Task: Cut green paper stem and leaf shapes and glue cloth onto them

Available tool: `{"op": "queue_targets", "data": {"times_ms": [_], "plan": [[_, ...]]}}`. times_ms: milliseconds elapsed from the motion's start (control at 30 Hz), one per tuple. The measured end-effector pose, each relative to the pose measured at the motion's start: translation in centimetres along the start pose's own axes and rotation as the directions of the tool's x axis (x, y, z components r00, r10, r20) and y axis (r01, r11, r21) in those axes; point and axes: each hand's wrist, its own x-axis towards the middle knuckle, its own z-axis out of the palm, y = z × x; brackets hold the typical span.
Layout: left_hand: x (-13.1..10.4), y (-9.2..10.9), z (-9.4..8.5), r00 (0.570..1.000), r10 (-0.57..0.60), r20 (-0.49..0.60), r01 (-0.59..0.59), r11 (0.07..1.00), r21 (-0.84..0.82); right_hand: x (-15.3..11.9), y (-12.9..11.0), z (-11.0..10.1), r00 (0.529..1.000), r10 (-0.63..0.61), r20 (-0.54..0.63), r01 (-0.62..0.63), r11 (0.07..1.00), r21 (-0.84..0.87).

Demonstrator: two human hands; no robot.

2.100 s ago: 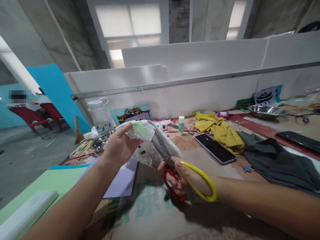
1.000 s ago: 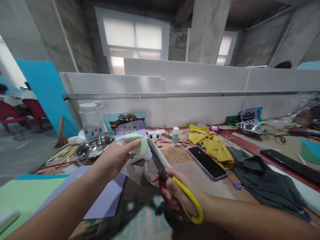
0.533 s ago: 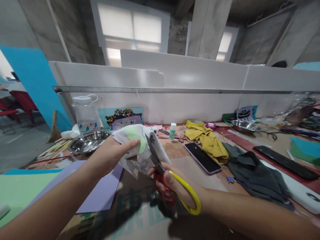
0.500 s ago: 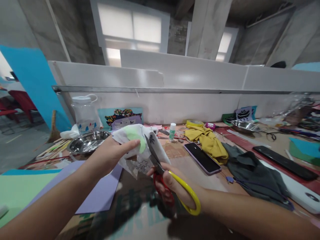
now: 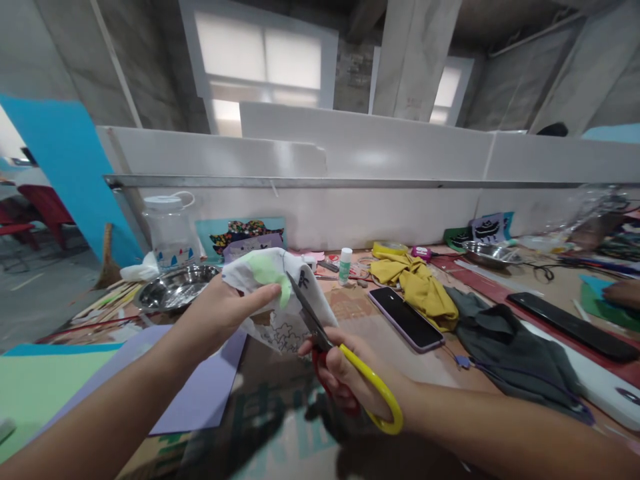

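"Above the surface (image 5: 373, 327), what did I hold?"

"My left hand (image 5: 227, 308) pinched paper (image 5: 320, 293); my right hand (image 5: 353, 365) gripped scissors (image 5: 311, 317) across it. Cutting seemed underway; the next snip likely needed steady paper."

Between the phone (image 5: 406, 319) and the white sheet (image 5: 316, 297) to its left, a strip of cardboard (image 5: 354, 307) is left open for a hand, though it is bordered by the scissors (image 5: 324, 341) and the right hand (image 5: 367, 353). From the phone's near side, approach is cut across by the right forearm (image 5: 465, 420). Along the phone's right side, passage is obstructed by the mustard cloth (image 5: 415, 287), then by the grey cloth (image 5: 505, 353). Beyond the phone's left end, the way is narrowed by the glue stick (image 5: 345, 267); farther back, reach is stopped by the white partition (image 5: 390, 213).
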Motion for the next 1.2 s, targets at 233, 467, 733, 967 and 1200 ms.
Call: {"op": "queue_targets", "data": {"times_ms": [233, 467, 733, 967, 1200], "plan": [[0.0, 0.4, 0.0, 0.999, 0.029, 0.026, -0.029, 1.000, 0.006, 0.1, 0.4, 0.2, 0.999, -0.004, -0.044, 0.006, 0.999, 0.036], [-0.1, 1.3, -0.1, 0.999, 0.031, 0.037, -0.034, 0.996, 0.077, 0.1, 0.5, 0.2, 0.999, 0.008, -0.042, -0.007, 1.000, 0.031], [-0.2, 0.9, -0.1, 0.994, 0.038, 0.101, -0.063, 0.964, 0.257, 0.1, 0.7, -0.1, 0.997, -0.077, -0.004, 0.077, 0.996, -0.037], [-0.5, 0.9, 0.0, 0.992, -0.032, 0.123, -0.021, 0.911, 0.411, 0.2, 0.3, -0.4, 0.997, -0.079, 0.021, 0.081, 0.991, -0.102], [-0.3, 0.9, 0.0, 0.990, -0.043, 0.135, -0.015, 0.916, 0.401, 0.1, -0.2, -0.1, 1.000, -0.004, 0.001, 0.004, 0.999, -0.033]]}}
